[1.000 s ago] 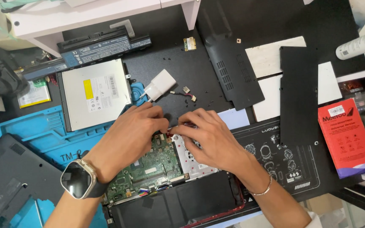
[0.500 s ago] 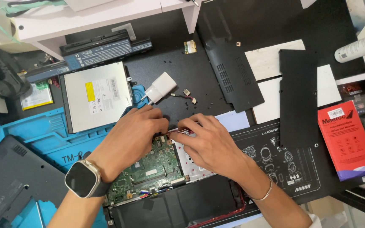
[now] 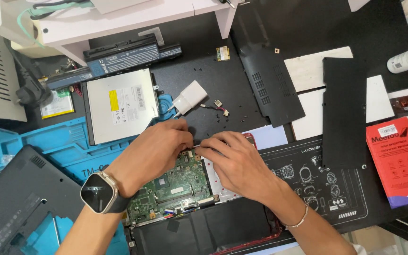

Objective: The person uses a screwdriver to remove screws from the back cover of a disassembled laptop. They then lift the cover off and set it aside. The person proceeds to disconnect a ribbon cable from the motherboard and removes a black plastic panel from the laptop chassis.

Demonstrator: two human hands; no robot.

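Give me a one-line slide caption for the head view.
Both hands, left hand and right hand, meet at the top edge of a green circuit board in an opened laptop.

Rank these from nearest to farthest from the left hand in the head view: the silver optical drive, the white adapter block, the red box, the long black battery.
From the left hand:
1. White adapter block, just above the fingertips.
2. Silver optical drive, up and to the left.
3. Long black battery, beyond the drive, under the white shelf.
4. Red box, far across at the right edge.
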